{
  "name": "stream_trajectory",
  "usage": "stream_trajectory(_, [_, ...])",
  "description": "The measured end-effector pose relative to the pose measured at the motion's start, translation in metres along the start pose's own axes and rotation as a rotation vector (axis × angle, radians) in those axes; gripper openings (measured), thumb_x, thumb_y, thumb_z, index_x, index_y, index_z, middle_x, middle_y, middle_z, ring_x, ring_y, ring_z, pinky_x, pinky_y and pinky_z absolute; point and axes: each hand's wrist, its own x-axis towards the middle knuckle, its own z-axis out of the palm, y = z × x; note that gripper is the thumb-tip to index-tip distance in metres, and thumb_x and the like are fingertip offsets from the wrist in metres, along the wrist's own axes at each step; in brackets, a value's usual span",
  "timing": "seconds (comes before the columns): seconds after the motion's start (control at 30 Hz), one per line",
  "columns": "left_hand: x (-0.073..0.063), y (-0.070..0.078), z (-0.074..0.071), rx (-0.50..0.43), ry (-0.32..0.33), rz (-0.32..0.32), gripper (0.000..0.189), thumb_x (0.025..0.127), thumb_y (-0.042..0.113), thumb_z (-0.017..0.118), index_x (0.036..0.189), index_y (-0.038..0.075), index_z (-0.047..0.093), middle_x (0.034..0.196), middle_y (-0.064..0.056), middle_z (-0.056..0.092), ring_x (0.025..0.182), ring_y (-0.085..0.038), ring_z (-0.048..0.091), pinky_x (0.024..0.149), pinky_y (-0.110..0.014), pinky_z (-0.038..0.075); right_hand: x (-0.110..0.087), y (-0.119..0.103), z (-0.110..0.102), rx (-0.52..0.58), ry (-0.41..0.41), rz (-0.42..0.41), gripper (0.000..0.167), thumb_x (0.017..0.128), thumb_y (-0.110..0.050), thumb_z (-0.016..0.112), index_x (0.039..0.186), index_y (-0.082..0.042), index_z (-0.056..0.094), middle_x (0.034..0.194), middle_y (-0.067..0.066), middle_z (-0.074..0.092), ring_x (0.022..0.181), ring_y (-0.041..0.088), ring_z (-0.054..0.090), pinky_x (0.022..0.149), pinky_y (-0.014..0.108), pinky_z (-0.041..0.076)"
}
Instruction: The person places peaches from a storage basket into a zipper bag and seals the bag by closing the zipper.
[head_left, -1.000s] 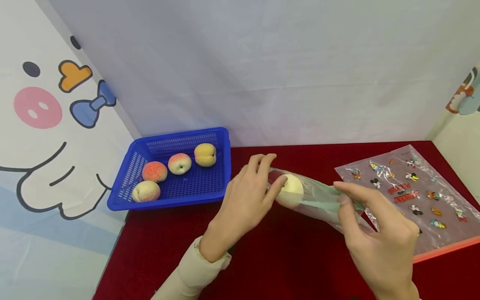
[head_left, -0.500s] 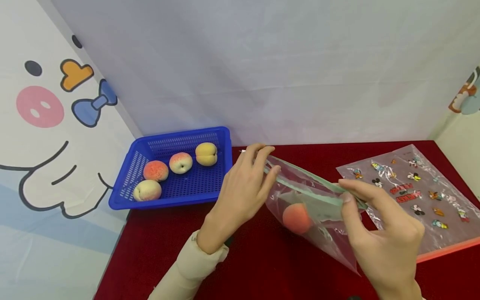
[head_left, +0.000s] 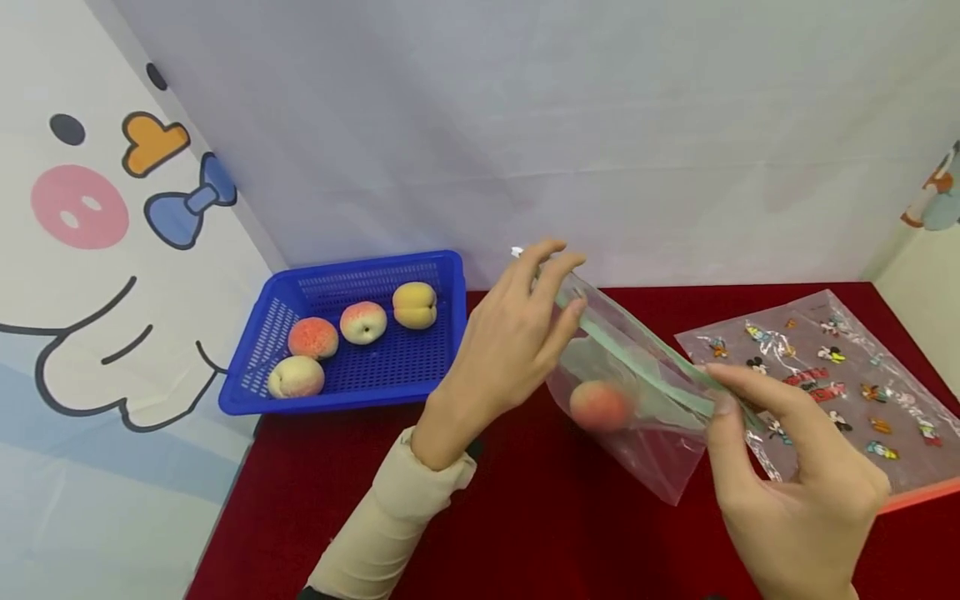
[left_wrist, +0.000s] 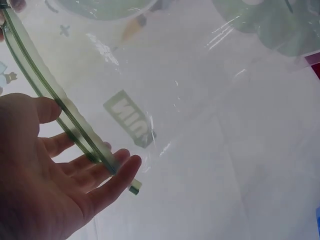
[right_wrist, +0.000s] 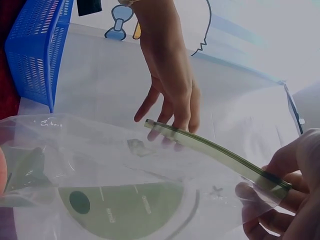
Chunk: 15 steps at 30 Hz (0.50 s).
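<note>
Clear bag (head_left: 656,425) with a green strip (head_left: 622,357) along its mouth, held up over a red cloth (head_left: 555,517); one peach (head_left: 600,406) lies inside, blurred at its edge. The strip slopes down from the left hand (head_left: 517,333) to the right hand (head_left: 802,475). The left hand holds one end between thumb and spread fingers; the right hand pinches the other between thumb and forefinger. To the left, near the left hand, a blue basket (head_left: 337,404) contains four peaches, one yellower than the rest. To the right, a second bag (head_left: 825,392), printed with cartoon figures and edged in orange-red, lies flat on the cloth. Behind hangs a white backdrop (head_left: 525,125); a cartoon-printed panel (head_left: 82,283) stands at far left.
</note>
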Motion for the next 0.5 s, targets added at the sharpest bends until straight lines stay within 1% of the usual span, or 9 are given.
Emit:
stream_trajectory(0.07, [-0.004, -0.001, 0.0, 0.022, -0.016, -0.005, 0.041, 0.11, 0.029, 0.05, 0.147, 0.01, 0.052, 0.151, -0.014, 0.052, 0.119, -0.026, 0.064, 0.087, -0.037, 0.059, -0.001, -0.003, -0.001, -0.029, -0.051, 0.014, 0.017, 0.085, 0.008, 0.064, 0.096, 0.012, 0.076, 0.091, -0.005, 0.077, 0.083, -0.007, 0.061, 0.081, 0.013, 0.045])
stream_trajectory(0.1, [-0.006, -0.001, 0.0, 0.036, -0.023, -0.007, 0.042, 0.11, 0.029, 0.05, 0.147, 0.011, 0.052, 0.152, -0.014, 0.052, 0.119, -0.026, 0.064, 0.086, -0.037, 0.059, -0.001, -0.004, -0.002, -0.036, -0.081, 0.02, 0.018, 0.085, 0.009, 0.064, 0.098, 0.012, 0.076, 0.093, -0.008, 0.076, 0.084, -0.007, 0.06, 0.082, 0.013, 0.045])
stream_trajectory(0.17, [-0.011, -0.003, -0.001, 0.055, -0.029, 0.0, 0.044, 0.11, 0.03, 0.051, 0.15, 0.011, 0.05, 0.152, -0.013, 0.052, 0.122, -0.026, 0.064, 0.087, -0.037, 0.058, -0.001, -0.006, -0.002, -0.042, -0.133, 0.018, 0.02, 0.085, 0.009, 0.064, 0.101, 0.011, 0.075, 0.096, -0.009, 0.075, 0.087, -0.007, 0.06, 0.083, 0.012, 0.045])
stream_trajectory(0.23, [-0.015, -0.006, -0.002, 0.056, -0.025, 0.017, 0.046, 0.11, 0.029, 0.051, 0.152, 0.012, 0.048, 0.152, -0.011, 0.052, 0.124, -0.026, 0.063, 0.086, -0.039, 0.058, 0.0, -0.008, -0.001, -0.032, -0.169, 0.001, 0.022, 0.084, 0.009, 0.063, 0.103, 0.01, 0.075, 0.096, -0.002, 0.075, 0.088, -0.006, 0.06, 0.084, 0.01, 0.045])
stream_trajectory(0.27, [-0.018, -0.008, -0.003, 0.045, -0.02, 0.028, 0.046, 0.11, 0.028, 0.052, 0.152, 0.012, 0.047, 0.151, -0.011, 0.053, 0.122, -0.026, 0.064, 0.086, -0.039, 0.057, 0.001, -0.009, -0.001, -0.025, -0.187, -0.01, 0.023, 0.084, 0.009, 0.063, 0.103, 0.009, 0.076, 0.096, 0.003, 0.075, 0.09, -0.005, 0.06, 0.084, 0.01, 0.044])
stream_trajectory(0.33, [-0.023, -0.012, -0.005, 0.006, -0.007, 0.056, 0.047, 0.109, 0.026, 0.052, 0.153, 0.011, 0.047, 0.151, -0.01, 0.053, 0.119, -0.025, 0.064, 0.087, -0.039, 0.056, 0.001, -0.009, -0.001, -0.014, -0.212, -0.035, 0.022, 0.085, 0.009, 0.061, 0.101, 0.007, 0.077, 0.097, 0.012, 0.074, 0.092, -0.004, 0.061, 0.082, 0.009, 0.044])
stream_trajectory(0.4, [-0.03, -0.015, -0.007, -0.043, 0.01, 0.09, 0.047, 0.108, 0.021, 0.053, 0.153, 0.01, 0.046, 0.151, -0.011, 0.053, 0.114, -0.023, 0.064, 0.086, -0.038, 0.054, 0.001, -0.01, -0.003, -0.011, -0.244, -0.046, 0.024, 0.085, 0.011, 0.059, 0.098, 0.005, 0.079, 0.099, 0.015, 0.073, 0.095, -0.003, 0.063, 0.079, 0.007, 0.043])
stream_trajectory(0.5, [-0.041, -0.018, -0.008, -0.11, 0.051, 0.159, 0.045, 0.105, 0.009, 0.052, 0.15, 0.007, 0.048, 0.151, -0.013, 0.053, 0.094, -0.019, 0.061, 0.076, -0.033, 0.049, 0.0, -0.009, -0.007, -0.032, -0.303, -0.035, 0.03, 0.085, 0.013, 0.056, 0.097, 0.0, 0.08, 0.104, 0.014, 0.074, 0.096, -0.005, 0.064, 0.077, 0.004, 0.042])
